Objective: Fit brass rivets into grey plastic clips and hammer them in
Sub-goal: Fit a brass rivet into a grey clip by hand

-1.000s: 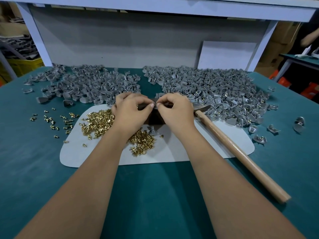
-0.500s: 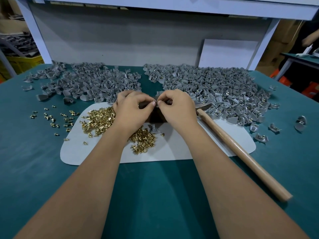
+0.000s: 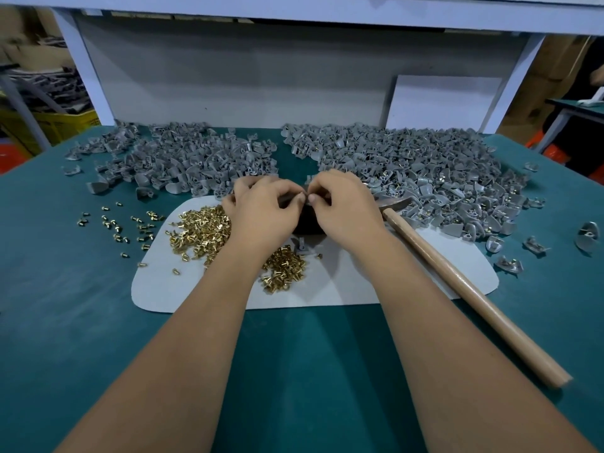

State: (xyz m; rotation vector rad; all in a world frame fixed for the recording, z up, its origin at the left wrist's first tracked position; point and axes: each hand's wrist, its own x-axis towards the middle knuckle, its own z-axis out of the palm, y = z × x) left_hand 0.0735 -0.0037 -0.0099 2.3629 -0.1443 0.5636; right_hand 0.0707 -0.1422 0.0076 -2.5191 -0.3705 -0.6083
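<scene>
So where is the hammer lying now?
In the head view the hammer lies on the right side, its wooden handle across the white mat's right edge, just beside the right hand.

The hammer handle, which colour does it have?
Light tan, bare wood; the hammer handle shows best in the head view.

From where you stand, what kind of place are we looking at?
Probably a small factory assembly bench: heaps of grey plastic clips, a pile of brass rivets on a white mat, and a wooden-handled hammer.

Grey back panel (image 3: 228, 76); possibly cardboard boxes (image 3: 555, 70) right.
</scene>
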